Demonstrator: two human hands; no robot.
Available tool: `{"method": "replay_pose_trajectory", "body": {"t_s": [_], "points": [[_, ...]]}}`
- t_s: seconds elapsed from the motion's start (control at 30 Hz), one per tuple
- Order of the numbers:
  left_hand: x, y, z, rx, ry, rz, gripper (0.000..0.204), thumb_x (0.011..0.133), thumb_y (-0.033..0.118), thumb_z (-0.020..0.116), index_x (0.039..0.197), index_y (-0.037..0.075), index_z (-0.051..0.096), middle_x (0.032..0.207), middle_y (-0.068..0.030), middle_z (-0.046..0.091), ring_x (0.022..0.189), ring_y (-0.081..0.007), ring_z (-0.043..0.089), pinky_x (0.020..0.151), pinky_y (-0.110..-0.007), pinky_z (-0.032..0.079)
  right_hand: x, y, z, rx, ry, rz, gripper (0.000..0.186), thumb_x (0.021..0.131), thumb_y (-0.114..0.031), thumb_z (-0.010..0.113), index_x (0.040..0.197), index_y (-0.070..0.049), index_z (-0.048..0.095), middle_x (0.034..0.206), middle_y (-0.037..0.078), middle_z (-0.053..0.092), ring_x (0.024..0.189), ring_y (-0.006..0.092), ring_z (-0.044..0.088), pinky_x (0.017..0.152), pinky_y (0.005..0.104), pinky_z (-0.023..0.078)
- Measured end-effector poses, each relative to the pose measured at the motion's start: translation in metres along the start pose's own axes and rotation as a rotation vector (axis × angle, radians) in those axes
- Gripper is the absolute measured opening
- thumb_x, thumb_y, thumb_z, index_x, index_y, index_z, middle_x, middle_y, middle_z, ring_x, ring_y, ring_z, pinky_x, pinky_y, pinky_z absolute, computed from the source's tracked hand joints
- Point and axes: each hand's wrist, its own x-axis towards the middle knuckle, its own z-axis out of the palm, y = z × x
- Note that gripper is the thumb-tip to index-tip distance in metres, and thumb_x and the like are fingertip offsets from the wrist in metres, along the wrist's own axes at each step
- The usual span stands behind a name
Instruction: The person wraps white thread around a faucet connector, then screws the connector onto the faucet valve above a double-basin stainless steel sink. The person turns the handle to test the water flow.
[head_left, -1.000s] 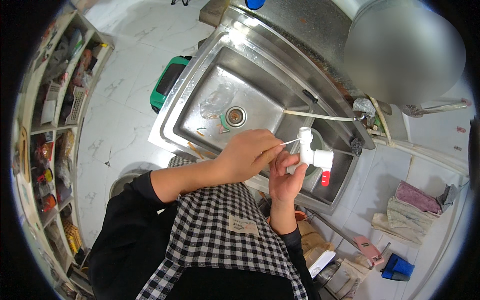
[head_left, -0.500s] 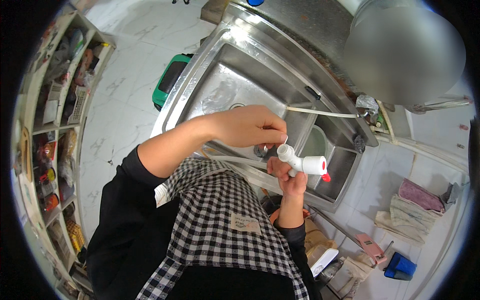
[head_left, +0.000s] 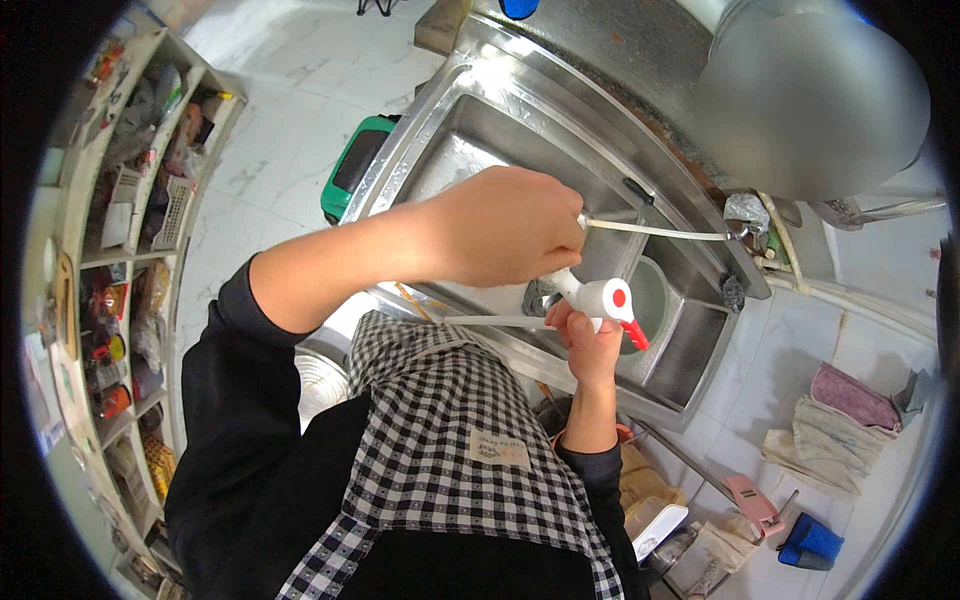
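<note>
My right hand (head_left: 590,350) grips a white plastic tap (head_left: 602,298) from below, thumb and fingers closed round its body. The tap has a round white cap with a red dot and a red tip (head_left: 635,336) pointing down to the right. Above the tap's other end, my left hand (head_left: 510,228) is closed with its back toward me. Its curled fingertips hide that end and whatever they pinch. A white tube (head_left: 490,322) reaches from the left to behind my right hand; whether it joins the tap cannot be seen.
Beneath my hands lies a two-basin steel sink (head_left: 470,120), with a pale bowl (head_left: 648,300) in its right basin. A thin spout (head_left: 660,230) crosses above. A green-and-black container (head_left: 360,165) stands beyond the left edge. Packed shelves (head_left: 130,250) line the left; cloths (head_left: 835,435) lie at right.
My left hand has moved up and over the tap's open end, covering it. The tap has turned, so its red-dotted cap faces me more. My view has shifted slightly.
</note>
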Motion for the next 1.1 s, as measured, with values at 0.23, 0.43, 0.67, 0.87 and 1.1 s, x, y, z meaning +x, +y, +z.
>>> {"method": "replay_pose_trajectory", "body": {"t_s": [0.23,0.43,0.67,0.87,1.1], "points": [[-0.026,0.012,0.034,0.293,0.35,0.073,0.024,0.078,0.012,0.072,0.101,0.004,0.068,0.094,-0.0045,0.066,0.084,-0.0194,0.063,0.071,-0.032,0.05,0.002,0.004,0.015,-0.038,0.177,-0.105,0.022,0.096,-0.022,0.063,0.092,0.0,0.064,0.081,0.002,0.063,0.074,0.0103,0.057,0.069,0.0281,0.049],[-0.033,0.008,0.059,0.342,0.677,0.198,0.031,0.072,0.012,0.073,0.102,0.004,0.071,0.102,-0.0074,0.068,0.084,-0.0205,0.066,0.066,-0.031,0.052,0.007,0.003,0.022,0.128,0.19,-0.168,0.039,0.097,-0.036,0.066,0.089,0.002,0.065,0.076,0.004,0.061,0.063,0.0093,0.051,0.065,0.0286,0.048],[-0.034,0.017,0.084,0.017,0.806,0.061,0.024,0.076,0.002,0.078,0.099,0.002,0.072,0.096,-0.0075,0.065,0.08,-0.0198,0.064,0.066,-0.029,0.051,0.011,-0.004,0.027,0.19,0.198,-0.237,0.055,0.094,-0.05,0.065,0.074,0.001,0.059,0.059,0.002,0.048,0.052,0.0132,0.042,0.06,0.0353,0.046],[-0.03,0.012,0.087,-0.884,0.579,-0.379,0.011,0.089,0.0,0.07,0.1,-0.001,0.071,0.098,-0.0056,0.064,0.085,-0.011,0.059,0.077,-0.025,0.049,0.01,-0.002,0.02,0.349,0.033,-0.197,0.061,0.091,-0.056,0.064,0.067,-0.001,0.059,0.051,-0.001,0.04,0.049,0.0135,0.038,0.057,0.0356,0.042],[-0.031,0.014,0.071,-1.013,0.441,-0.323,0.029,0.09,0.004,0.07,0.119,0.003,0.069,0.096,-0.0048,0.064,0.083,-0.0096,0.059,0.074,-0.026,0.049,0.014,-0.002,0.015,0.157,0.036,-0.205,0.068,0.093,-0.069,0.051,0.066,-0.007,0.053,0.05,-0.003,0.037,0.046,0.0128,0.035,0.05,0.0341,0.038]]}}
